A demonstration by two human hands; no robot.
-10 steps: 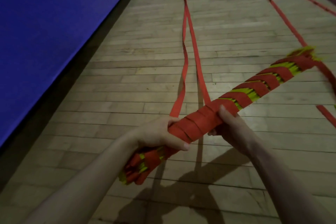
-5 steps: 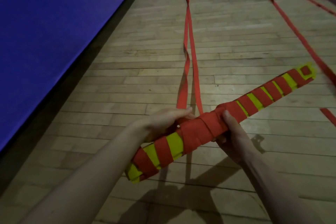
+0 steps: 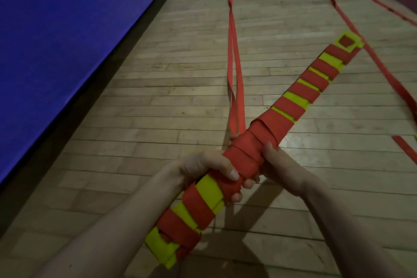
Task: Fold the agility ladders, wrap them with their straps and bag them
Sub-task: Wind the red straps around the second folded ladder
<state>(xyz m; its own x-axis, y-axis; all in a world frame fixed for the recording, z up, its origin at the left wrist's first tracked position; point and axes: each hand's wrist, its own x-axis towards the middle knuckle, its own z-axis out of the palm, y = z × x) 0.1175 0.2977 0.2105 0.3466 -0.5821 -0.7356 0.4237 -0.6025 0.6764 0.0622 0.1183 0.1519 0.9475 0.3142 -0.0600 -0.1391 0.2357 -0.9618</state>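
A folded agility ladder bundle (image 3: 300,97) of yellow rungs wound in red strap slants from lower left to upper right above the floor. My left hand (image 3: 209,168) grips it near the middle, thumb over the red wrapping. Close beside it, my right hand (image 3: 270,162) holds the bundle from the right side, fingers curled underneath. Two loose red strap lengths (image 3: 234,70) run from the wrapped middle away across the floor to the far end.
A blue mat (image 3: 56,40) lies along the left of the wooden floor (image 3: 158,119). Another loose red strap (image 3: 383,67) snakes over the floor on the right, with a short piece (image 3: 404,146) near the right edge.
The bundle has been turned in my hands and swung more upright, its flat yellow and red face now showing. My left hand has shifted its grip up toward the right hand.
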